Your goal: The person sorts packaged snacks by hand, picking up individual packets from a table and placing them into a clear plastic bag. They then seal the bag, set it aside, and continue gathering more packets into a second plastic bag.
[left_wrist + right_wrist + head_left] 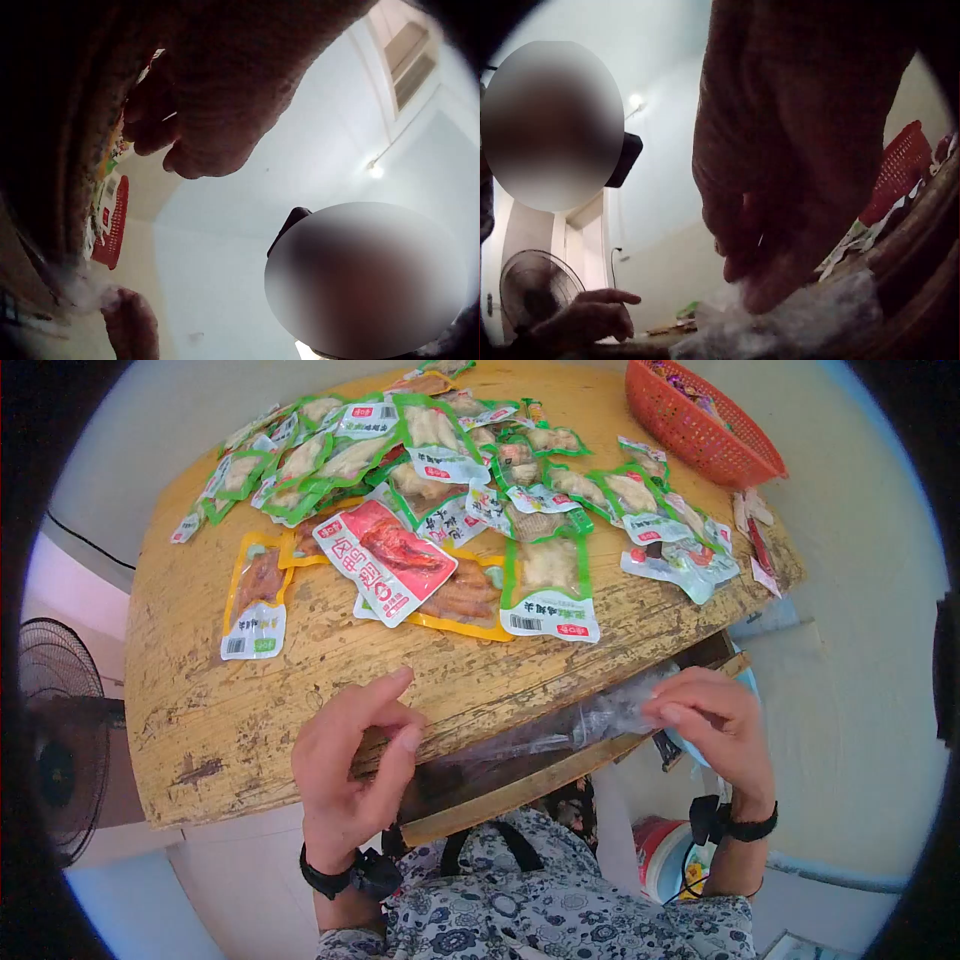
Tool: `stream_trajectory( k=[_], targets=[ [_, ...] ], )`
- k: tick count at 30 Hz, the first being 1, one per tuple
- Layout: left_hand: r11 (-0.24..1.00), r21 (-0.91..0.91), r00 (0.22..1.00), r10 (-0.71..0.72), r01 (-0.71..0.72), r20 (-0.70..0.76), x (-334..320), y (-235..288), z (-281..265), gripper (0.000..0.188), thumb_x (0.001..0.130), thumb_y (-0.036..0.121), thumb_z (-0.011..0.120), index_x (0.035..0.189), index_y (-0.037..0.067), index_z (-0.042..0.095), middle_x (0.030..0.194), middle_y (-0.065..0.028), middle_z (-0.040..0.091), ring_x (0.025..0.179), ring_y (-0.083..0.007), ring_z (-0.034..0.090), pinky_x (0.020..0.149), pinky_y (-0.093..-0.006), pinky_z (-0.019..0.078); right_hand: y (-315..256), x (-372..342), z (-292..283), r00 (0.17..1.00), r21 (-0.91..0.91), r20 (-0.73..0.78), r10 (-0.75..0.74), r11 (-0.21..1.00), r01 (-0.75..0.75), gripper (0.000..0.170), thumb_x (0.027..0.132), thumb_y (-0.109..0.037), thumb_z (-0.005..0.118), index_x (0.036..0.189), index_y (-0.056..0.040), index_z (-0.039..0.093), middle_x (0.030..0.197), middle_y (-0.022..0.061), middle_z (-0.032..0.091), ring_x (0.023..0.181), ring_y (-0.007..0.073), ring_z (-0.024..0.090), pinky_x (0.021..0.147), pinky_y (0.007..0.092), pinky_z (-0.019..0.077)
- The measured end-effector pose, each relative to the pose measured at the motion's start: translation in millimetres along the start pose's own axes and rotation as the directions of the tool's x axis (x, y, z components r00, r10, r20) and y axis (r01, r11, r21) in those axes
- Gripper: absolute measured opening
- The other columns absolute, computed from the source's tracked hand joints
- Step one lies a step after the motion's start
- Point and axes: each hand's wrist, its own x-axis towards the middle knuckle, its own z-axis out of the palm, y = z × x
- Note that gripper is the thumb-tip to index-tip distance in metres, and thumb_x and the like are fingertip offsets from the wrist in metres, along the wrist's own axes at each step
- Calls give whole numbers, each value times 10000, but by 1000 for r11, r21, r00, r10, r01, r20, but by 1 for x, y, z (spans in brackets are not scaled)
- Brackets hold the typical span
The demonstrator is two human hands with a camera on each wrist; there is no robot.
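Between thumb and fingers my right hand (715, 720) pinches a clear plastic bag (610, 718) at the open drawer (530, 785) under the tabletop. The crumpled bag (817, 319) also shows below the right fingers in the right wrist view. Over the table's front edge, my left hand (350, 755) has its fingers loosely bent, with nothing held. Beyond the hands lie a red-and-white packet (385, 560), a green-edged packet (550, 585) and a yellow-edged packet (257, 595), each with meat-like food inside.
A heap of vacuum-sealed packets (345, 460) covers the back of the worn wooden table (200, 730). At the back right stands a red plastic basket (700, 435) with wrapped items. A fan (60, 740) is at the left, and a bucket (660, 855) sits below right.
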Motion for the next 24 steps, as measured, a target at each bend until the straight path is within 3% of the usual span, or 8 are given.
stream_trajectory(
  k=[2,5,12,15,16,19,22,24],
  targets=[
    [1000,-8,998,22,-22,50,1,3,-5,498,885,86,715,1358,-24,603,929,-113,728,906,-197,681,825,-335,544,-14,-3,2,993,180,-110,40,984,-20,172,920,-144,683,924,-1,778,955,113,714,836,190,677,747,336,553],
    [984,-175,1000,16,-20,-27,1,1,6,567,792,70,795,1329,0,629,935,-129,746,828,-219,690,773,-339,557,-18,-4,-4,955,323,-289,-64,933,161,205,929,-150,656,888,25,753,923,115,702,816,171,664,727,304,541],
    [957,-187,975,224,-221,-5,13,22,8,990,753,177,901,1576,33,370,1432,-212,569,1294,-325,572,960,-419,550,-36,33,23,979,645,-179,-97,740,191,217,956,-173,621,897,26,684,970,117,656,837,185,634,743,305,511],
    [962,-228,985,163,-147,51,22,40,8,1114,756,192,905,1632,55,230,1523,-213,485,1375,-348,517,1036,-444,510,-44,47,42,977,742,-156,-147,636,214,244,967,-218,591,878,6,628,945,98,615,858,184,585,759,309,471],
    [914,-401,992,93,-53,80,21,34,11,1195,756,214,911,1653,76,134,1581,-214,411,1440,-350,451,1091,-460,462,-47,51,49,975,762,-151,-166,608,222,256,970,-237,579,874,-1,610,932,94,601,860,185,567,759,309,456],
    [740,-670,989,-131,57,-61,21,41,15,1220,751,228,915,1656,78,110,1590,-220,402,1468,-331,415,1122,-461,428,-59,54,69,976,847,-154,-155,487,212,274,976,-278,548,871,-25,567,896,87,561,836,186,519,733,312,416],
    [632,-774,970,-214,50,-111,15,40,9,1239,745,225,915,1656,73,89,1581,-219,412,1474,-318,404,1134,-448,414,-57,46,86,960,854,-255,-118,438,281,275,988,-288,535,931,-25,593,931,100,587,864,202,545,749,327,440],
    [640,-762,987,-159,100,-4,7,33,7,1106,775,202,887,1633,52,205,1570,-215,424,1476,-310,396,1145,-438,404,-56,36,102,955,885,-297,-10,372,279,281,1000,-281,531,998,-16,625,988,113,625,932,221,585,799,346,478]
  ],
)
